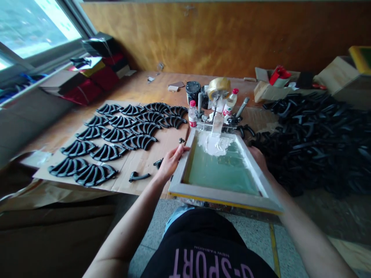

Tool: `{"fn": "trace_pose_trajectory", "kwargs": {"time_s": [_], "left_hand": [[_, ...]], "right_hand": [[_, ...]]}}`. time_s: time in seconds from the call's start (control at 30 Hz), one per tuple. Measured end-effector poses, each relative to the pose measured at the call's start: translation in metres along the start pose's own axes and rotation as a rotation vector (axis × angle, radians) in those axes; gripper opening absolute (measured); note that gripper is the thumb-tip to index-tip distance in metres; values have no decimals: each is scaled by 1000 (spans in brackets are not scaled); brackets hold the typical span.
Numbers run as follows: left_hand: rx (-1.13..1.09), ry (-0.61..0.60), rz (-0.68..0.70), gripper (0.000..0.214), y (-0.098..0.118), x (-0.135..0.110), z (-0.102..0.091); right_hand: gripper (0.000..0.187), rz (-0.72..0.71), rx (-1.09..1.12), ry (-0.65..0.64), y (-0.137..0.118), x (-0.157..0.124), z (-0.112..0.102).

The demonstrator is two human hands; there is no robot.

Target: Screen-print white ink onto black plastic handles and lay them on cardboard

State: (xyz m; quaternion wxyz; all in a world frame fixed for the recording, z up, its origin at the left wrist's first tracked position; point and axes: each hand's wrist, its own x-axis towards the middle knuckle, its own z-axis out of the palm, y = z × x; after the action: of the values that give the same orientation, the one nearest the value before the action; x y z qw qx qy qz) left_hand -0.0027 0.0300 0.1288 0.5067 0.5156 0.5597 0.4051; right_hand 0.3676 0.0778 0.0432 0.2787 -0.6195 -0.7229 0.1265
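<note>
A screen printing frame (228, 195) with green mesh sits in front of me, white paste heaped at its far end. A squeegee (217, 124) stands in the white paste (213, 144). My left hand (170, 162) is closed on the frame's left side, its fingertips at the rim. On the opposite side my right hand (259, 157) grips the right rail; its fingers are partly hidden. A small dark piece (181, 140) lies just beyond my left fingertips; its kind is unclear. Near my left wrist are a loose black curved handle-like part (139, 176) and another one (158, 163).
Rows of black curved parts (108, 135) lie on cardboard (130, 168) at the left. A large heap of similar parts (315, 143) fills the right. Behind the frame stand two red-capped bottles (192, 114), a black tub (193, 92) and a tape roll (219, 85).
</note>
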Motion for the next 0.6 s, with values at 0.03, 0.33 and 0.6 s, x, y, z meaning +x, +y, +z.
{"fn": "trace_pose_trajectory", "kwargs": {"time_s": [0.03,0.33,0.6], "left_hand": [[2,-10,-56,55,-16,-4,2],[113,1,-187,68,-104,2,20],[79,40,-221,67,-106,0,21]], "right_hand": [[40,33,-30,47,1,6,-8],[38,-294,-262,-85,-99,86,40],[18,-521,-332,-318,-100,29,41]]}}
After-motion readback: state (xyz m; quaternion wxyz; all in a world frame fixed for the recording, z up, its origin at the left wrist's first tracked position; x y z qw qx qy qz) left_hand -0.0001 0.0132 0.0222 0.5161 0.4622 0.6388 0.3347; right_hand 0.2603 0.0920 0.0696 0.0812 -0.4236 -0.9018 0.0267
